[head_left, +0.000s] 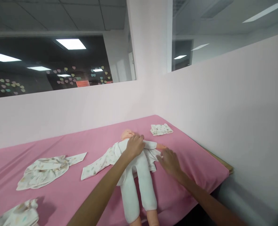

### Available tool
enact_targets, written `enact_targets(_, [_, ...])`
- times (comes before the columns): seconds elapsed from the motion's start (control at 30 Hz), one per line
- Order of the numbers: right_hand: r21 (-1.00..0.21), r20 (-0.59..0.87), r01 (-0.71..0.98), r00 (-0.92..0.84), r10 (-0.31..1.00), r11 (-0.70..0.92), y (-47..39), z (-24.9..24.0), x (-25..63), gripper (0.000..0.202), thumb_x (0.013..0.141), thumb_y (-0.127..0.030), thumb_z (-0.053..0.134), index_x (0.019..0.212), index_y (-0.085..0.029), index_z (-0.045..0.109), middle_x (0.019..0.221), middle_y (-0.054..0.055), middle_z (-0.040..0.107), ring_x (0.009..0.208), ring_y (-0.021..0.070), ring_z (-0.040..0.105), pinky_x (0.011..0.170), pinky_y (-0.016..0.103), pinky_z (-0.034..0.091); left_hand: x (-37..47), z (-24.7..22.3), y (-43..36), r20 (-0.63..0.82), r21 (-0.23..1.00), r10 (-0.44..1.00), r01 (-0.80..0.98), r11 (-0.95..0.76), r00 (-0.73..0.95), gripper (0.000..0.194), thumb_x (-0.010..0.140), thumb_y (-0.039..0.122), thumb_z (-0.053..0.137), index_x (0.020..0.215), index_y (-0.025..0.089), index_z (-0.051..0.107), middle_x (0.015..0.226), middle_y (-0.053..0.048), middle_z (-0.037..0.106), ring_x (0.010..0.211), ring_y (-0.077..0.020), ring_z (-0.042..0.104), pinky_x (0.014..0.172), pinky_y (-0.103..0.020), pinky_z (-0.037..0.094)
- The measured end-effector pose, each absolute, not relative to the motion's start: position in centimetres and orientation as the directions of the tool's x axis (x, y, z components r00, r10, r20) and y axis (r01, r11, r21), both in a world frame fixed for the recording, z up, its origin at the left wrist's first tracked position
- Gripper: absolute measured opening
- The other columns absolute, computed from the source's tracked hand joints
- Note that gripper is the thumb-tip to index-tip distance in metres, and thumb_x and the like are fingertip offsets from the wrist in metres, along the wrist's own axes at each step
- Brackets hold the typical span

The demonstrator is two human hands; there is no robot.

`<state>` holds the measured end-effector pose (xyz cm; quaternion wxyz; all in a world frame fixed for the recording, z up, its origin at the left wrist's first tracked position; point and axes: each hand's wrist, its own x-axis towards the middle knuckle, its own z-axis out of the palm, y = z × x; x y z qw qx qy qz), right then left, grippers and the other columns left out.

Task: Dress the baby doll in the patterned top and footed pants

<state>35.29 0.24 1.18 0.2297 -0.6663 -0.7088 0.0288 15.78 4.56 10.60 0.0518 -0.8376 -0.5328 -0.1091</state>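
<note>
A baby doll in a white suit lies on its back on the pink-covered table, its head away from me. A patterned shirt is partly under the doll, one sleeve spread out to the left. My left hand is closed at the doll's chest and shoulder; what its fingers grip is hidden. My right hand is at the doll's hand on the right, fingers curled beside it and the shirt's cloth. Whether it grips anything is too small to tell.
A folded patterned cloth lies near the back corner. Another patterned shirt is spread at the left, with more patterned cloth at the lower left. Pale walls with windows border the table.
</note>
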Motion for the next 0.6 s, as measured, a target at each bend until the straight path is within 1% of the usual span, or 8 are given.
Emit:
enact_targets(0.07, [-0.351,0.305,0.909,-0.116,0.945,0.225,-1.6,0.5,34.5,0.027,0.091,-0.042,0.049,0.08,-0.019,0.06,0.093,0.009,0.063,0.095,0.0257,0.055,0.083,0.036,0.036,17.1,9.9,6.5,0.177,-0.007,0.861,0.876,-0.483,0.476,0.038,0.092,0.027,0.046,0.129,0.017,0.051,0.13,-0.016,0.055,0.122,-0.0301,0.05,0.1,-0.04,0.038])
enact_targets(0.1, [-0.351,0.301,0.893,-0.177,0.937,0.281,-2.4,0.2,34.2,0.025,0.09,-0.041,0.05,0.081,-0.02,0.06,0.094,0.008,0.063,0.095,0.0255,0.055,0.084,0.037,0.036,17.6,9.5,7.4,0.144,-0.017,0.854,0.864,-0.502,0.499,0.043,0.09,0.026,0.049,0.133,0.017,0.048,0.134,-0.016,0.053,0.124,-0.0299,0.049,0.101,-0.04,0.038])
enact_targets(0.2, [-0.316,0.304,0.872,-0.281,0.91,0.375,-3.6,-0.8,33.6,0.012,0.087,-0.029,0.052,0.087,-0.02,0.06,0.103,0.007,0.061,0.099,0.0253,0.052,0.087,0.038,0.033,19.2,7.8,9.4,0.05,-0.038,0.85,0.851,-0.524,0.525,0.052,0.083,0.022,0.057,0.133,0.018,0.048,0.133,-0.015,0.055,0.121,-0.0294,0.054,0.101,-0.04,0.039])
enact_targets(0.23, [-0.308,0.304,0.874,-0.285,0.909,0.377,-3.6,-1.0,33.4,0.01,0.086,-0.026,0.052,0.089,-0.02,0.06,0.105,0.008,0.061,0.1,0.0253,0.051,0.087,0.039,0.033,19.8,7.3,9.9,0.025,-0.046,0.851,0.851,-0.522,0.524,0.051,0.081,0.023,0.059,0.131,0.019,0.049,0.13,-0.015,0.058,0.119,-0.0299,0.055,0.101,-0.042,0.039])
enact_targets(0.3, [-0.302,0.306,0.886,-0.26,0.916,0.353,-3.1,-1.2,32.9,0.011,0.086,-0.026,0.053,0.09,-0.019,0.06,0.108,0.009,0.06,0.101,0.0262,0.05,0.087,0.039,0.032,20.6,6.4,10.5,-0.012,-0.063,0.858,0.856,-0.512,0.513,0.05,0.079,0.026,0.063,0.127,0.02,0.052,0.126,-0.016,0.061,0.117,-0.0319,0.057,0.101,-0.045,0.039])
enact_targets(0.4, [-0.277,0.313,0.912,-0.211,0.926,0.302,-2.0,-1.2,32.6,0.013,0.086,-0.022,0.051,0.093,-0.018,0.061,0.11,0.011,0.06,0.103,0.0277,0.05,0.085,0.039,0.031,21.2,5.9,10.9,-0.026,-0.076,0.873,0.87,-0.487,0.487,0.052,0.076,0.032,0.067,0.125,0.018,0.052,0.127,-0.018,0.059,0.119,-0.035,0.055,0.1,-0.049,0.039])
enact_targets(0.5, [-0.228,0.295,0.928,-0.223,0.929,0.295,-0.7,-0.6,33.8,0.02,0.085,-0.012,0.047,0.096,-0.019,0.062,0.108,0.01,0.063,0.102,0.0259,0.053,0.083,0.036,0.031,20.3,6.7,10.9,-0.023,-0.055,0.879,0.877,-0.477,0.476,0.054,0.077,0.039,0.067,0.124,0.015,0.052,0.125,-0.02,0.059,0.116,-0.0361,0.057,0.095,-0.047,0.043])
enact_targets(0.6, [-0.158,0.263,0.963,-0.171,0.949,0.218,1.1,0.4,36.8,0.024,0.086,-0.008,0.043,0.094,-0.019,0.063,0.101,0.009,0.066,0.094,0.0228,0.056,0.08,0.033,0.032,18.6,8.1,10.7,-0.002,-0.009,0.877,0.877,-0.48,0.48,0.053,0.08,0.044,0.063,0.124,0.018,0.05,0.124,-0.017,0.059,0.112,-0.0335,0.059,0.089,-0.041,0.046])
